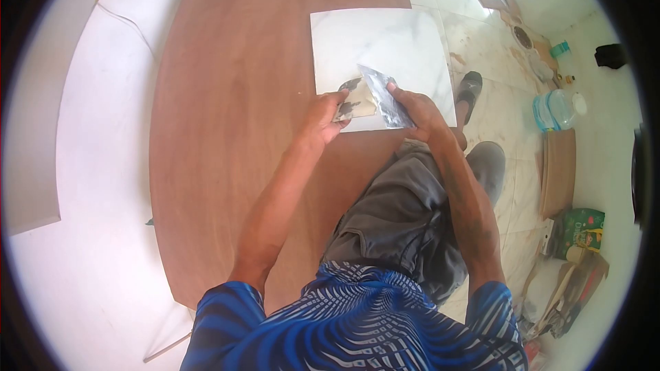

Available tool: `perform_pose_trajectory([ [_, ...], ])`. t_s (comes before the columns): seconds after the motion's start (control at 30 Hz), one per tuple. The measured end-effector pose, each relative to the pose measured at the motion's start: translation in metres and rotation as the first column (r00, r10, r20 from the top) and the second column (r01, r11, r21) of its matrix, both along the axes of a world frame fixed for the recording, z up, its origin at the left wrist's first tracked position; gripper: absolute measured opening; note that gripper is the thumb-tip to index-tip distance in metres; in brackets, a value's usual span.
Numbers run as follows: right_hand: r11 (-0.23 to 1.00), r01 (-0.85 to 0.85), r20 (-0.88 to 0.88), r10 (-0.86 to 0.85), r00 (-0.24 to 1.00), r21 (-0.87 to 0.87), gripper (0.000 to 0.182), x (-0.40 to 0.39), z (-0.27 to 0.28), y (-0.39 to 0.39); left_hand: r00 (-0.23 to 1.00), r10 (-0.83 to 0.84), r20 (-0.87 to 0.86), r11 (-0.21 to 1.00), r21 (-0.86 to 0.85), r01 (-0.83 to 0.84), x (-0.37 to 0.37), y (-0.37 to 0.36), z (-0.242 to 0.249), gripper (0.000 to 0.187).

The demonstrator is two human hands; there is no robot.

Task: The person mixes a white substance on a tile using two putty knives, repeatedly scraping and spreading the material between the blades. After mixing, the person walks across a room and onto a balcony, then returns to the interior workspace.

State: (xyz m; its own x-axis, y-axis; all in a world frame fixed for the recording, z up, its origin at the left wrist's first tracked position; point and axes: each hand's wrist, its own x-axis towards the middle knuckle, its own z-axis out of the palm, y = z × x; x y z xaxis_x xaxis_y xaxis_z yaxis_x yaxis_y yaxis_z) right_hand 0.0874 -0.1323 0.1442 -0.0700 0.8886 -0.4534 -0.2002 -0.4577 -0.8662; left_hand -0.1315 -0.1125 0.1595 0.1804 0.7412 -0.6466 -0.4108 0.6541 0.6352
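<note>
My left hand (328,115) is closed on a beige, sheet-like piece with dark smudges (359,104), thumb on top of it. My right hand (418,111) grips a flat grey metal plate (386,99) by its right edge, with whitish smears on its face. The two pieces meet or overlap between the hands, their inner edges side by side. Under both lies a white marbled tile (378,38), resting on the brown wooden table (240,96) near its right edge. The fingers beneath each piece are partly hidden.
On the right, the tiled floor holds a large water bottle (554,110), a brown board (558,172), a green bag (583,230) and scraps (550,295) along the wall. A white surface (103,130) flanks the table's left side. My legs (405,213) are at its right edge.
</note>
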Motion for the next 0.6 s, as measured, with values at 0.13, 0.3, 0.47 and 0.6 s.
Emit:
perform_pose_trajectory([
  [0.13,0.988,-0.013,-0.116,-0.006,0.993,-0.156,0.037,0.002,0.036,-0.023,0.999,0.012,-0.049,1.000,-0.007,-0.012,0.001,0.000,-0.005,0.023],
  [0.3,0.980,-0.081,-0.147,0.054,0.988,-0.182,0.033,0.024,0.012,-0.049,0.995,0.072,-0.067,0.997,0.028,-0.071,-0.001,0.003,-0.009,0.021],
  [0.47,0.999,-0.045,0.214,0.045,0.976,-0.004,0.029,0.037,0.038,-0.061,0.982,0.058,-0.181,0.978,0.209,-0.019,-0.016,0.026,0.004,0.023],
  [0.6,0.828,-0.331,0.809,-0.224,0.544,0.452,0.014,0.027,0.087,-0.074,0.934,0.121,-0.336,0.926,0.376,0.016,-0.007,0.029,-0.001,0.030],
])
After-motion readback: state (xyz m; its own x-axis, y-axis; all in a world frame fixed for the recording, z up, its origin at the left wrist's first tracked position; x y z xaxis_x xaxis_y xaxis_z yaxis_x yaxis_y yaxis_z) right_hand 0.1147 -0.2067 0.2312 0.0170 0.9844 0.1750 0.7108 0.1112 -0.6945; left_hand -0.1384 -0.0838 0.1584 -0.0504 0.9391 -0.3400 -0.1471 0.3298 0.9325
